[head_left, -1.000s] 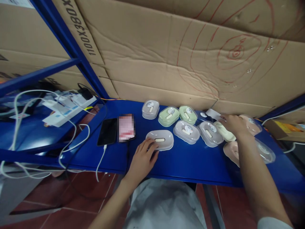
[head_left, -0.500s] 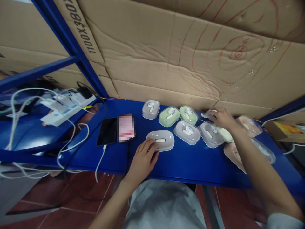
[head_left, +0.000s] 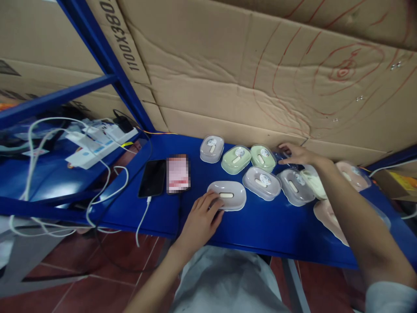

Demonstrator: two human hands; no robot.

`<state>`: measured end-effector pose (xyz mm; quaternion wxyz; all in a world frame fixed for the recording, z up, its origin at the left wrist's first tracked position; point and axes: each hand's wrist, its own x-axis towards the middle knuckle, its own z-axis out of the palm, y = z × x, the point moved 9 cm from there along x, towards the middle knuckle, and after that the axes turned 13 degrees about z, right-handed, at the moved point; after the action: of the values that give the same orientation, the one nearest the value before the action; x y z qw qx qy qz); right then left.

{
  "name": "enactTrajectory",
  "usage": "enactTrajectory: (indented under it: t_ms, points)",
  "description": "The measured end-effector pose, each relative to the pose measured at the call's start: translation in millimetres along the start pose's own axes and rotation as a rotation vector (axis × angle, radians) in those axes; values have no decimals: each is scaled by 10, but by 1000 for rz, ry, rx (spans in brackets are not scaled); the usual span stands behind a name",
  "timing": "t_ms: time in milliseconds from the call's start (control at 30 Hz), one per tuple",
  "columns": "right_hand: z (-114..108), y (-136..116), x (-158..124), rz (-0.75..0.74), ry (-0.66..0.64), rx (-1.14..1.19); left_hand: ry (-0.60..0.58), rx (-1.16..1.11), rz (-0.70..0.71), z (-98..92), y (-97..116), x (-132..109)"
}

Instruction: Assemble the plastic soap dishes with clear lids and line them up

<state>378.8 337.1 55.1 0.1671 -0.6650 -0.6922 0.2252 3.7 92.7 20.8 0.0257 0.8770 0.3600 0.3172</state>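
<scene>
A pale grey-lilac soap dish (head_left: 239, 201) lies uncovered on the blue table, a cream bar at its middle. My left hand (head_left: 202, 217) grips its left end, fingers over the rim and thumb at the front edge. At the back of the table, my right hand (head_left: 298, 155) hovers with fingers apart around a clear plastic lid (head_left: 286, 161), partly hidden by the fingers. Close by stand lidded soap dishes: a green one (head_left: 263, 158), a grey-lilac one (head_left: 261, 183) and a darker grey one (head_left: 296, 187).
Another green dish (head_left: 236, 160) and a grey one (head_left: 211, 149) stand at the back. Pink dishes (head_left: 353, 176) lie right, partly behind my forearm. Left are a black phone (head_left: 152, 178) on a white cable and a power strip (head_left: 100, 148). Cardboard (head_left: 208, 78) walls the back.
My right hand's fingers have spread apart at the clear lid. My left hand stays on the uncovered soap dish. The whole view has shifted slightly.
</scene>
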Motion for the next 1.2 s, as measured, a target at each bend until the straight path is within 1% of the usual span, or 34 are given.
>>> enactTrajectory:
  t_ms: [100, 167, 233, 300, 367, 500, 600, 667, 733, 800, 833, 900, 967, 1033, 1100, 1167, 1200]
  points:
    - [-123, 41, -183, 61, -50, 175, -21, -36, 35, 3, 47, 10]
    - [-157, -45, -330, 39, -64, 280, -34, -54, 57, 12, 74, 15]
    - [-84, -163, -456, 13, -108, 340, -44, -62, 69, 25, 89, 17]
    - [62, -262, -535, -5, -152, 317, -47, -64, 71, 33, 90, 16]
    - [194, -300, -550, -7, -141, 245, -47, -63, 72, 36, 90, 15]
    - [374, -269, -465, -3, -47, 130, -41, -61, 73, 23, 91, 16]
    - [476, -224, -399, 31, -60, 244, -38, -59, 75, 13, 94, 21]
    - [482, -196, -387, 88, -73, 365, -39, -62, 75, 13, 95, 21]
    - [425, -209, -422, 135, -67, 465, -32, -75, 64, 10, 87, 13]
    - [297, -297, -526, 130, 0, 518, 7, -104, 40, -20, 66, -2]
    - [218, -373, -614, 102, 57, 528, 35, -124, 26, -42, 53, -11]
    - [103, -595, -878, 3, 174, 510, 81, -170, 1, -81, 28, -31]
    - [128, -875, -1231, -121, 232, 447, 83, -216, -25, -81, 2, -48]
    - [305, -1155, -1616, -245, 227, 348, 63, -264, -62, -55, -35, -63]
    - [572, -1381, -1977, -376, 188, 254, 66, -323, -103, -38, -81, -77]
    - [848, -1507, -2249, -482, 135, 204, 96, -369, -132, -45, -122, -88]
    - [967, -1531, -2336, -514, 109, 197, 110, -381, -145, -51, -140, -92]
